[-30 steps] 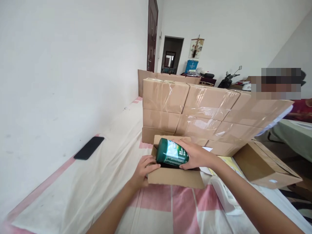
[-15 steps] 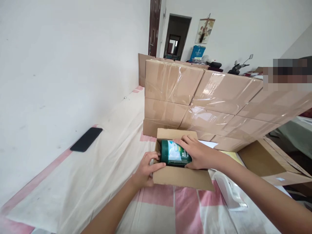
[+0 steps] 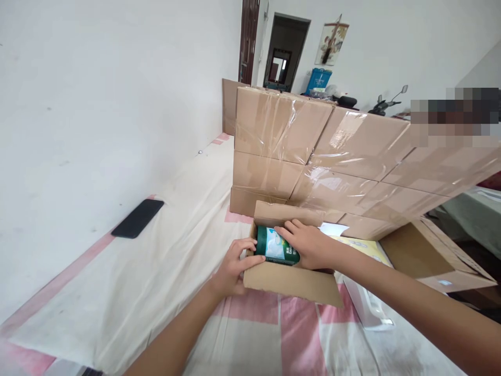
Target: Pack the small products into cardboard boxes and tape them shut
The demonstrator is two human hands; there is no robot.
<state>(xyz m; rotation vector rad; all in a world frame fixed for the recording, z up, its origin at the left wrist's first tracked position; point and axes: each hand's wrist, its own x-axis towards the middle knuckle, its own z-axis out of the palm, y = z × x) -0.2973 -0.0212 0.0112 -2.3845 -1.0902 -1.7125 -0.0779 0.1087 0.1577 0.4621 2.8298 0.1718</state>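
Observation:
A small open cardboard box [image 3: 293,284] sits on the cloth-covered table, its long flaps folded outward. Inside it lies a dark green can [image 3: 276,245] on its side, with a pale blue printed label. My right hand [image 3: 309,244] is closed around the can's right end, the fingers over its top and the palm down in the box. At the box's left end, my left hand [image 3: 235,265] grips the wall, thumb along the near flap. Its fingertips are close beside the can's left end. The can's underside and right end are hidden.
Behind the box stands a film-wrapped stack of cartons [image 3: 305,141]. A black phone [image 3: 138,218] lies by the wall at left. To the right are a yellow printed package [image 3: 364,248], a white plastic object [image 3: 370,305] and an open carton [image 3: 415,256]. A blurred person [image 3: 454,115] is beyond the stack.
The can has sunk lower into the box, with my right hand pressed further down beside it. My left hand keeps its hold on the box's left end. The view has shifted slightly.

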